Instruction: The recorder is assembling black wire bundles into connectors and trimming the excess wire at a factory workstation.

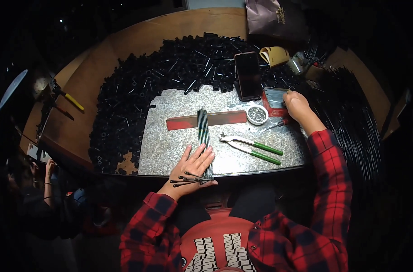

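My left hand [193,167] lies along a bundle of thin black rods [202,120], fingers stretched over them and thumb at the table's front edge. The rods' knobbed, bent ends fan out over the back of that hand. Their far ends cross a red and brown bar [229,119] on the speckled board. My right hand [298,106] is closed in a pinch at the right edge of a red tray [275,112] holding thin pale strands or pins. What its fingertips hold is too small to make out. Beside the tray stands a white cup [257,114] of small metallic pieces.
Green-handled pincers [251,148] lie on the speckled board [170,152]. A large heap of black parts [138,81] curves around it. A phone [247,75] leans at the back. Many black rods [358,122] lie at right. Another person's arm [48,183] shows at far left.
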{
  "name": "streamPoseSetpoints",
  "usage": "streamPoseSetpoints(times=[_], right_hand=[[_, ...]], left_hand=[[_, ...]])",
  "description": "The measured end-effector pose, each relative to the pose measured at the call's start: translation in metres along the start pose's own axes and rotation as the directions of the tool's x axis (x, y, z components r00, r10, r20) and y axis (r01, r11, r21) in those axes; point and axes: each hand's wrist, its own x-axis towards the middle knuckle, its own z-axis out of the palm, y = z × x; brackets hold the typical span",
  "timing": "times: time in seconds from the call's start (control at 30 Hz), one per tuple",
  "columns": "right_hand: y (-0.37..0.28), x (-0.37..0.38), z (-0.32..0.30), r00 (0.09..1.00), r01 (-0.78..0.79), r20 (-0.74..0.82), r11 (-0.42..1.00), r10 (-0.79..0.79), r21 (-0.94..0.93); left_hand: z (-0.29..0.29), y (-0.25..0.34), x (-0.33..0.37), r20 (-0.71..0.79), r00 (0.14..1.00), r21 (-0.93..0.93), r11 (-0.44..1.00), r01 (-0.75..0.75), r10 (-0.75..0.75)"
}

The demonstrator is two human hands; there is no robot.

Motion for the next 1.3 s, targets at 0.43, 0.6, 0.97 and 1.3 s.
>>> streamPoseSetpoints(times=[0.43,0.6,0.97,1.3], right_hand=[[-0.069,0.023,-0.023,0.977,0.152,-0.179,0.97,-0.118,0.191],[-0.14,0.043,-0.009,0.93,0.367,-0.132,0.895,-0.343,0.256],[-0.168,0.059,0.019,0.92,0.393,-0.097,0.89,-0.381,0.233],[-0.168,0.059,0.024,0.923,0.384,-0.116,0.892,-0.367,0.238]], left_hand=[[-0.008,0.002,0.007,0.016,0.999,0.058,0.997,0.049,-0.05],[-0.009,0.003,0.007,0.033,0.998,0.074,0.996,0.053,-0.055],[-0.009,0.005,0.01,0.007,0.997,0.045,0.996,0.071,-0.072],[-0.01,0.006,0.011,0.03,0.997,0.03,0.997,0.077,-0.078]])
